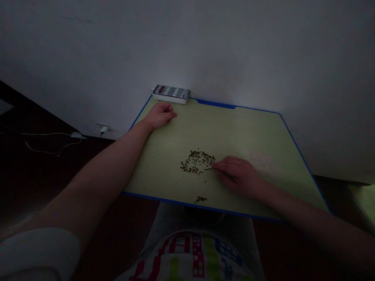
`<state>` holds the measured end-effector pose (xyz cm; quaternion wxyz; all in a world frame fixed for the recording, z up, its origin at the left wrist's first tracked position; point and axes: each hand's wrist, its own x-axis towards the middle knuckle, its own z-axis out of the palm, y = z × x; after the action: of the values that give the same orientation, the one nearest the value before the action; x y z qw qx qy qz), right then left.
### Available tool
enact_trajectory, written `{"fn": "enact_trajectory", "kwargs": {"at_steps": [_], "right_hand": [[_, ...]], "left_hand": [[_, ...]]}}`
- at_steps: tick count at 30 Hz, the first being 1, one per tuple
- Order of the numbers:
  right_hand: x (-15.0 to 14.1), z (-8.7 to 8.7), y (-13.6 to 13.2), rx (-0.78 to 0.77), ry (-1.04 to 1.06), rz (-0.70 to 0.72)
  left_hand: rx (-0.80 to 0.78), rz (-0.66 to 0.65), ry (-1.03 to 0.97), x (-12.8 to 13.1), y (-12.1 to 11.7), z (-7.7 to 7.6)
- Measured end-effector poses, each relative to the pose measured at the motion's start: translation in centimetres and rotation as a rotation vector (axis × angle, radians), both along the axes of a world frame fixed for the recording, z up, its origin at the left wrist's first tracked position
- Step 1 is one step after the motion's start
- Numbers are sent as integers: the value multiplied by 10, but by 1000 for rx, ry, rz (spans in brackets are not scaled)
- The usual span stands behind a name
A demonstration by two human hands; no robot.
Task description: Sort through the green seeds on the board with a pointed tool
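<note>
The right hand [238, 176] pinches a thin pick [208, 169] between its fingers, the tip just beside a loose scatter of small dark seeds [197, 162] near the middle of the green table [249, 128]. The left hand [160, 115] rests curled and empty near the far left corner, well apart from the seeds. A smaller clump of seeds [200, 199] sits close to the near blue edge [181, 202], where a careless nudge could tip them over, so short, light strokes of the tip would suit. A pale smudge [260, 162] marks the table beyond the right hand, and a phone [171, 92] in a white holder stands just past the far left corner, against the wall [222, 47].
</note>
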<state>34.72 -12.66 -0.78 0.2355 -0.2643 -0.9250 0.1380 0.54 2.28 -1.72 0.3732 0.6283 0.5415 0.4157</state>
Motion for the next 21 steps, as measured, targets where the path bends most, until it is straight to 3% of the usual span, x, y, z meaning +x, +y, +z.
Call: {"fn": "enact_trajectory", "kwargs": {"at_steps": [7,21], "right_hand": [[-9,-15,-1,-29,33,-40],[-7,-9,-6,-116,72,-25]], "left_hand": [[19,-12,27,-7,8,-9],[-20,40,16,-8,10,-11]]}}
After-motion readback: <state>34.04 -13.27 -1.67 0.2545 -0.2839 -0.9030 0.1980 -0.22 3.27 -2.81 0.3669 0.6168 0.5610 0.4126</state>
